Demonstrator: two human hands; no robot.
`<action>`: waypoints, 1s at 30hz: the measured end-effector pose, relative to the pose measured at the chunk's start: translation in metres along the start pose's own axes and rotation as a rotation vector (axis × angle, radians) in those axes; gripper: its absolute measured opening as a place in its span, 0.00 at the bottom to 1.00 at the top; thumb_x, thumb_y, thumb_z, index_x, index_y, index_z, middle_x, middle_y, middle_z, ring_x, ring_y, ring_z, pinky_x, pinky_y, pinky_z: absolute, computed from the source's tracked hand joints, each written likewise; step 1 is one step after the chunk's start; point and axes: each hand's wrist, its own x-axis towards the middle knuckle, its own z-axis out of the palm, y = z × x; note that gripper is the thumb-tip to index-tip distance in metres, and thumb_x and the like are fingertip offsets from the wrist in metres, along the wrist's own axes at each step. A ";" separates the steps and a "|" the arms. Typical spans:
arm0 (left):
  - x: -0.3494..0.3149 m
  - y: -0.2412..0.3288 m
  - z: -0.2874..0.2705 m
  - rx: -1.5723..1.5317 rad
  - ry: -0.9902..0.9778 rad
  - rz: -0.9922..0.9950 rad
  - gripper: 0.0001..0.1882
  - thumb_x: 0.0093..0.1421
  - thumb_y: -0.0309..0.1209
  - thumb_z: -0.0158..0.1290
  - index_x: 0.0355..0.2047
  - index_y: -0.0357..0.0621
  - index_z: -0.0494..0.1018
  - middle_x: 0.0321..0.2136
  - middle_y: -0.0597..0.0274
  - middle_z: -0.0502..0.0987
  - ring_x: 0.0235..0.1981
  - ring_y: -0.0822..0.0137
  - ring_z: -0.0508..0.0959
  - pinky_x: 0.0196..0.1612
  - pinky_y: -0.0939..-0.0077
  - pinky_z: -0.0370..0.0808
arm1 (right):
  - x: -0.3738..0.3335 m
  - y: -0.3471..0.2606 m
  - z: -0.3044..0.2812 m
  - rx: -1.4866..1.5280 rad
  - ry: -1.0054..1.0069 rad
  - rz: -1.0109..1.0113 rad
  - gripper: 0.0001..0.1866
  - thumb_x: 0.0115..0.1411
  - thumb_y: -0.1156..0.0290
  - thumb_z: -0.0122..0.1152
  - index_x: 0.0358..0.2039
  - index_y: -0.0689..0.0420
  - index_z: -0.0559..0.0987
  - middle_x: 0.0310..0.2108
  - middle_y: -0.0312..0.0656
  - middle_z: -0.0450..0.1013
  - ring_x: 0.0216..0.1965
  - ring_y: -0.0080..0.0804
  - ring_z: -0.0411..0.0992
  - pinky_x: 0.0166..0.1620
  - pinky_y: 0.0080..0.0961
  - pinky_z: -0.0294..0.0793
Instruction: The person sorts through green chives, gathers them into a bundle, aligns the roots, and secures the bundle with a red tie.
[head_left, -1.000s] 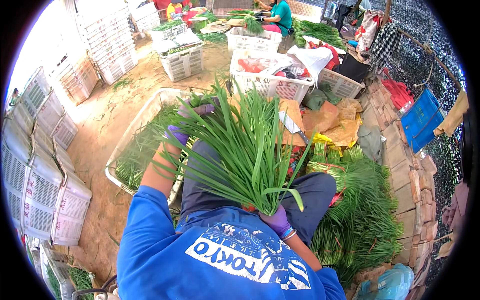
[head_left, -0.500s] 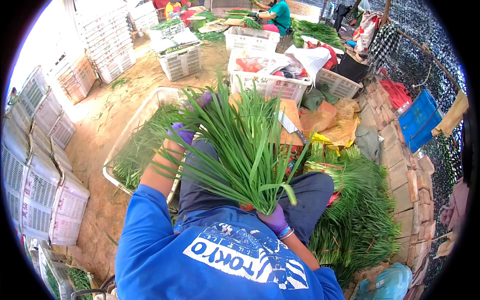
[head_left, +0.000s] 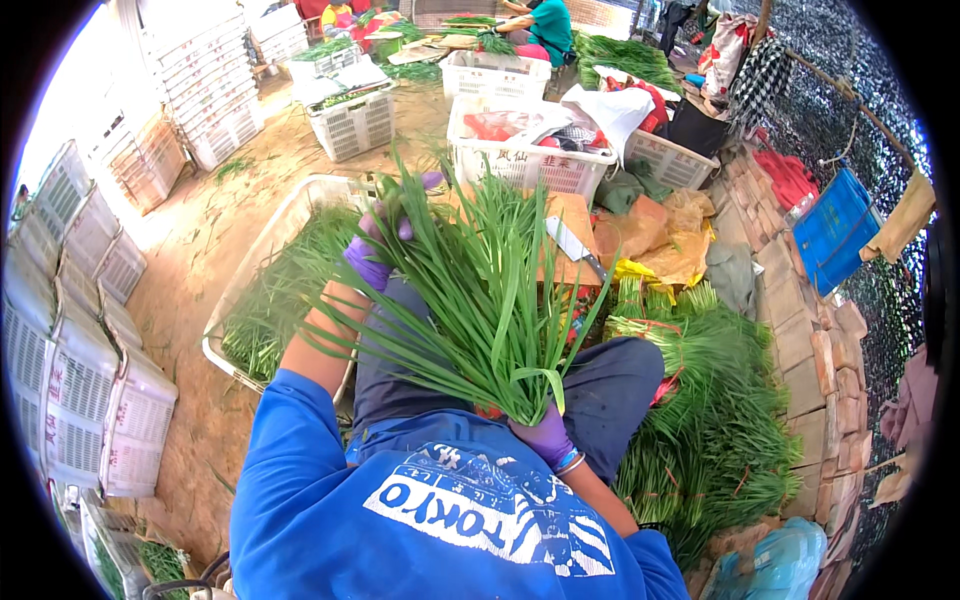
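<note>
A large fanned bunch of garlic chives [head_left: 480, 290] stands over my lap, cut ends down and leaves spreading up and left. My right hand [head_left: 545, 437], in a purple glove, is closed around its base. At the upper left of the leaves is my left hand [head_left: 372, 255], also gloved in purple. Its fingers look spread against the outer leaves, which partly hide them. Beyond the bunch, a knife [head_left: 570, 241] with a broad blade lies on a wooden board [head_left: 571, 212].
A white crate [head_left: 262, 262] of loose chives stands to my left. Tied chive bundles [head_left: 700, 430] are piled at my right beside a brick edging [head_left: 800, 350]. Crates [head_left: 530, 168] with bags stand ahead. Stacked crates [head_left: 85, 390] line the left. A person [head_left: 548, 30] sits far ahead.
My left hand has shifted slightly at the upper left leaves, and its fingers have changed position. My right hand keeps its grip on the base. The view has moved slightly.
</note>
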 end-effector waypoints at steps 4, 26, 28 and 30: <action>0.000 0.007 0.010 -0.001 0.071 -0.037 0.39 0.54 0.52 0.45 0.56 0.37 0.51 0.30 0.62 0.70 0.32 0.69 0.72 0.40 0.75 0.72 | 0.000 0.000 0.004 0.230 -0.001 0.007 0.19 0.47 0.79 0.55 0.43 0.61 0.70 0.39 0.42 0.72 0.42 0.29 0.70 0.45 0.24 0.68; -0.001 -0.027 -0.095 1.293 0.350 0.312 0.18 0.59 0.31 0.40 0.48 0.37 0.60 0.37 0.55 0.70 0.30 0.70 0.72 0.36 0.77 0.72 | 0.002 -0.007 0.003 0.158 -0.034 0.064 0.18 0.47 0.79 0.55 0.42 0.61 0.70 0.37 0.41 0.72 0.39 0.28 0.71 0.43 0.23 0.68; -0.003 -0.030 -0.061 1.521 0.271 0.286 0.17 0.61 0.30 0.36 0.49 0.37 0.59 0.43 0.52 0.70 0.31 0.67 0.73 0.44 0.70 0.73 | 0.001 -0.020 -0.002 0.140 -0.039 0.124 0.19 0.46 0.80 0.55 0.42 0.62 0.69 0.37 0.40 0.72 0.39 0.26 0.70 0.44 0.22 0.68; -0.013 -0.032 -0.096 1.466 0.348 -0.023 0.18 0.59 0.33 0.39 0.49 0.45 0.62 0.42 0.56 0.71 0.36 0.66 0.73 0.41 0.72 0.71 | 0.001 -0.023 -0.003 0.207 -0.088 0.171 0.19 0.46 0.79 0.55 0.42 0.62 0.69 0.36 0.40 0.72 0.38 0.27 0.71 0.43 0.22 0.68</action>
